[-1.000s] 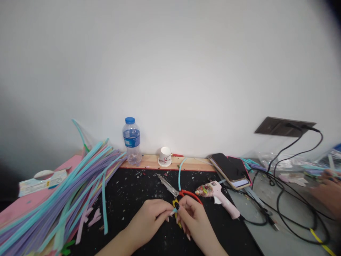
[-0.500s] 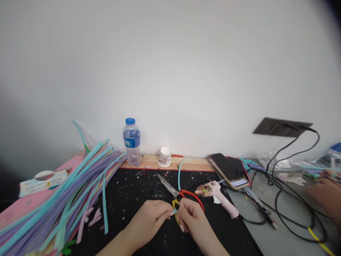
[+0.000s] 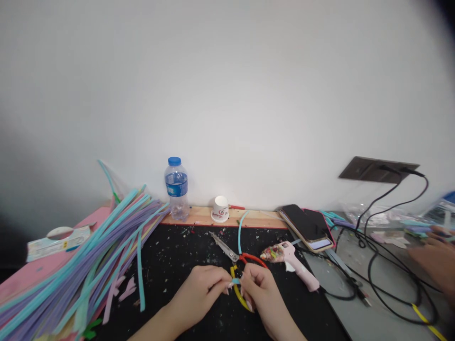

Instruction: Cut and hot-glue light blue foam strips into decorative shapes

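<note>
Seemingly light-blue strip point(image 3: 236, 281), red-and-yellow scissors point(image 3: 233, 257), pale-pink glue gun point(image 3: 294, 261), black mat point(image 3: 177, 270)

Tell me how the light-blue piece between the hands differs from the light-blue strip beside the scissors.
The piece shows only a short stretch; the strip shows a much longer one. The piece is pinched between the left hand and the right hand; the strip is untouched, running from the wooden edge onto the black mat. Both are light blue.

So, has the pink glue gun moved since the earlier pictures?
No. Judged against the paper cup at the back, the pink glue gun shows no visible shift in any direction.
</note>
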`<state>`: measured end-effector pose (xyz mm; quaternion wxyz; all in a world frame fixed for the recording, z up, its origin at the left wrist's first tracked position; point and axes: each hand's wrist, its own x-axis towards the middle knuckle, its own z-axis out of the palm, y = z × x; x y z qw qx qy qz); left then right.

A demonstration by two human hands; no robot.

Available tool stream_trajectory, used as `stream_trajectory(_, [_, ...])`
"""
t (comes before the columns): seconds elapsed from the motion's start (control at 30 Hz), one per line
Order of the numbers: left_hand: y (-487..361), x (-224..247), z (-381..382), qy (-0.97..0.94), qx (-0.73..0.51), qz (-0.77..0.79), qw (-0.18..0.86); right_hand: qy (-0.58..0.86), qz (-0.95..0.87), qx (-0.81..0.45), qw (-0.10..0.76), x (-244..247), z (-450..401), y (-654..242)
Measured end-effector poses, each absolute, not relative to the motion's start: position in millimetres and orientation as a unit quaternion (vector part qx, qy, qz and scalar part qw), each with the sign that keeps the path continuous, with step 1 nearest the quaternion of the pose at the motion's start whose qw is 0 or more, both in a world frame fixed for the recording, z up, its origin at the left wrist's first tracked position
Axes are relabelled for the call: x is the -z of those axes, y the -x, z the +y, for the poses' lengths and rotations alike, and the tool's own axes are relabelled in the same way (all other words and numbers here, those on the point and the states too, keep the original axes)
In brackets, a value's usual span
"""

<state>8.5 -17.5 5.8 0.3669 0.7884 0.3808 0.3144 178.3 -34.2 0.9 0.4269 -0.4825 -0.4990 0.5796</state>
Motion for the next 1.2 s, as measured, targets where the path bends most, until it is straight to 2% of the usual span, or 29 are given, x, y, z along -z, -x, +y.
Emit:
stream_trajectory(0.33, [-10.2,-13.5,-13.3,-0.735,-0.351,0.408,0.413,0.495,-0.505,-0.550,0.444,4.7,-29.8,-181.0])
stream_trajectory(0.6, [-11.4,-11.6,-10.8,-0.725,-0.355,0.409,0.426,0.480,-0.514,-0.582,0.408,1.6,-26.8,-184.0])
stream_trajectory(0.9, [-8.0,-6.0,-12.5,-0.780,-0.332,0.387,0.363,0.461,-0.493,-0.600,0.429,1.3,-26.0,-183.3])
stream_trajectory(1.2, [-9.6,-6.3,-14.2,-0.773,-0.333,0.414,0.347,0.470,-0.492,-0.597,0.424,11.6,-23.4,-182.2])
